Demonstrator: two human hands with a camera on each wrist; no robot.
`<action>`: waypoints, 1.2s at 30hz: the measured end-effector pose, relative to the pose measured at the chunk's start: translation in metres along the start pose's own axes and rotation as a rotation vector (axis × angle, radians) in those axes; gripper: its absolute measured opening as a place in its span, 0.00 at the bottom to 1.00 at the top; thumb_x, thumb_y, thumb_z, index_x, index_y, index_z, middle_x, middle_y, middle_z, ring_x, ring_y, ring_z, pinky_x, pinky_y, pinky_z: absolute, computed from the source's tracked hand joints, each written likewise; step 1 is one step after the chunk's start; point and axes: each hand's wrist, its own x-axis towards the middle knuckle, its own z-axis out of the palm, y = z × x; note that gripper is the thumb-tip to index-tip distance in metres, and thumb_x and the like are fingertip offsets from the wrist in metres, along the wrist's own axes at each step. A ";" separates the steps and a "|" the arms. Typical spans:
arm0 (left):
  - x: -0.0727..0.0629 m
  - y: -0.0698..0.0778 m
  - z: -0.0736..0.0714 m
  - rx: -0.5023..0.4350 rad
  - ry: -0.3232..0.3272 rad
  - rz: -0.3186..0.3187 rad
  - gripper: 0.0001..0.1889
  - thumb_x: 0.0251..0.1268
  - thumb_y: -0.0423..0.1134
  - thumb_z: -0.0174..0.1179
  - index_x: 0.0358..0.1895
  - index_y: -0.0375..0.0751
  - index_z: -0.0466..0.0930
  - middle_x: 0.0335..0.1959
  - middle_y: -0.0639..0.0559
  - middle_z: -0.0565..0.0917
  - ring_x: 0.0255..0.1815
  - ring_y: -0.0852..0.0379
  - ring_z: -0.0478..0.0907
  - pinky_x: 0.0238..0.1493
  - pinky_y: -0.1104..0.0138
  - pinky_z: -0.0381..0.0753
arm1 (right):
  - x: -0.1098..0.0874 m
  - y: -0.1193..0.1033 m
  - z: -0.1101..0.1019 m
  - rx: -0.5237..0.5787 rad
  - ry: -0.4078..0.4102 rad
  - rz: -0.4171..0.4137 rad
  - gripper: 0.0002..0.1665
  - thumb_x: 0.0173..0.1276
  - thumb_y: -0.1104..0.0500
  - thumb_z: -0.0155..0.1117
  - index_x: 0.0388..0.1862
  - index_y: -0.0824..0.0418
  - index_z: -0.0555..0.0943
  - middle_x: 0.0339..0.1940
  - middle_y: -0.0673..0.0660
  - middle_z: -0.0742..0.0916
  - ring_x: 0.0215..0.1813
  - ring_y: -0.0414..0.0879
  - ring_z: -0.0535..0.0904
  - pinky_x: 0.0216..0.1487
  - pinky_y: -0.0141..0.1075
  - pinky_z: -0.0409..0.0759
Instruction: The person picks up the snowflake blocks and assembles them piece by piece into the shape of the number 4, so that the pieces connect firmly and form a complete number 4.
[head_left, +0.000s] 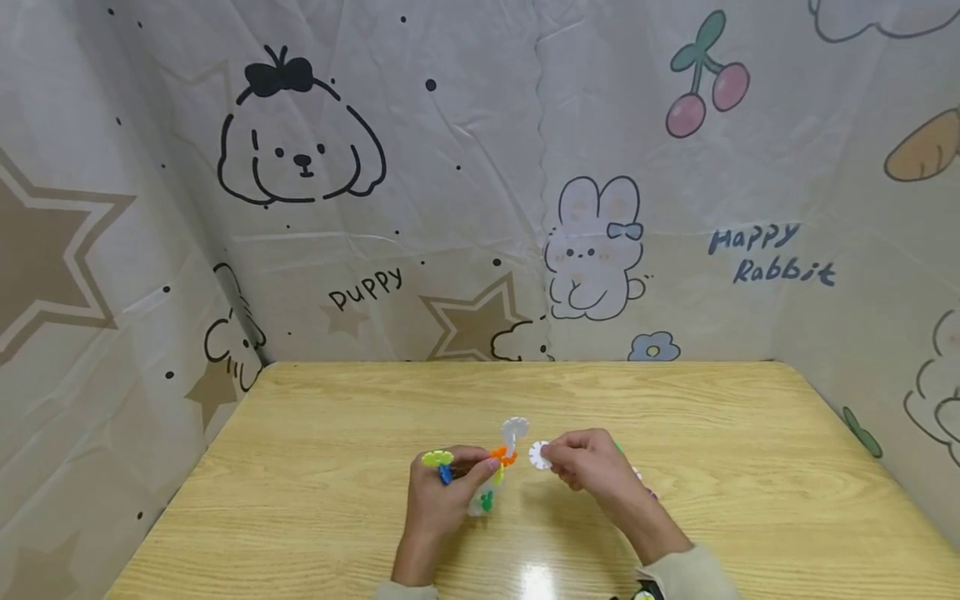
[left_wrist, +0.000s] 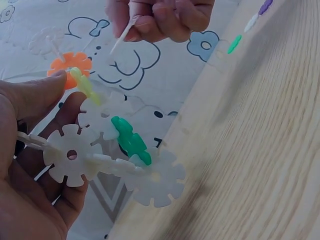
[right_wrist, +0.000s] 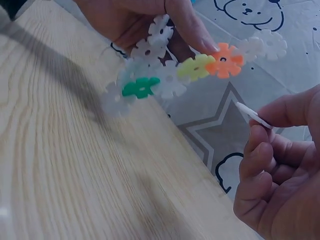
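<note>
Your head camera looks forward and down across the worktop (head_left: 337,433), far enough back to take in your left hand (head_left: 444,492), your right hand (head_left: 600,468) and the patterned cloth (head_left: 465,217) beyond. Your left wrist camera, close in, faces forward and rightward, the worktop slanting; your right wrist camera, equally near, faces forward and leftward. Both wrist views share the chain of discs (left_wrist: 132,141).

The joined notched discs (left_wrist: 131,140) are coloured white, orange, yellow, green and blue; the single disc (head_left: 537,456) is coloured white. The tabletop (head_left: 315,483) is streaked with yellowish grain. The pale backdrop (head_left: 472,208) is printed with brown stars (head_left: 471,323), black dots (head_left: 431,85) and pink cherries (head_left: 686,115).
</note>
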 end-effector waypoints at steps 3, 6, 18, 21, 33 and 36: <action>-0.001 0.000 0.002 -0.007 0.021 0.007 0.06 0.55 0.32 0.75 0.31 0.34 0.88 0.31 0.47 0.88 0.30 0.57 0.83 0.36 0.68 0.82 | 0.000 -0.001 0.002 0.022 -0.002 0.009 0.11 0.68 0.62 0.64 0.27 0.68 0.81 0.21 0.53 0.78 0.24 0.41 0.68 0.24 0.30 0.65; -0.002 0.000 0.005 -0.013 0.038 0.015 0.06 0.54 0.32 0.75 0.31 0.34 0.88 0.31 0.47 0.88 0.30 0.57 0.83 0.35 0.68 0.81 | 0.000 -0.002 0.004 0.039 -0.006 0.010 0.11 0.68 0.62 0.65 0.26 0.67 0.81 0.21 0.52 0.78 0.24 0.41 0.68 0.24 0.30 0.66; -0.003 -0.005 0.009 -0.002 0.054 -0.010 0.06 0.55 0.35 0.76 0.30 0.37 0.89 0.31 0.50 0.88 0.30 0.57 0.83 0.35 0.68 0.80 | 0.001 0.000 0.012 0.084 -0.035 0.030 0.12 0.67 0.61 0.64 0.24 0.66 0.81 0.21 0.53 0.79 0.23 0.42 0.70 0.25 0.31 0.68; -0.003 -0.005 0.009 0.006 0.052 -0.010 0.06 0.54 0.36 0.76 0.30 0.38 0.89 0.31 0.50 0.88 0.30 0.57 0.83 0.35 0.68 0.81 | 0.000 0.000 0.012 0.107 -0.047 0.038 0.12 0.67 0.61 0.64 0.25 0.66 0.81 0.21 0.53 0.80 0.22 0.42 0.70 0.25 0.31 0.68; -0.003 -0.005 0.010 0.017 0.043 -0.008 0.06 0.54 0.37 0.76 0.31 0.39 0.90 0.31 0.51 0.88 0.30 0.57 0.83 0.35 0.68 0.81 | -0.001 0.002 0.017 0.134 -0.117 0.038 0.15 0.71 0.61 0.59 0.22 0.60 0.79 0.20 0.52 0.79 0.22 0.40 0.70 0.25 0.30 0.68; -0.003 -0.005 0.010 0.029 0.041 -0.013 0.06 0.54 0.37 0.76 0.30 0.39 0.90 0.30 0.52 0.88 0.30 0.57 0.83 0.35 0.68 0.81 | -0.002 0.003 0.018 0.126 -0.129 0.039 0.16 0.72 0.62 0.58 0.22 0.60 0.78 0.20 0.52 0.79 0.22 0.40 0.69 0.25 0.30 0.68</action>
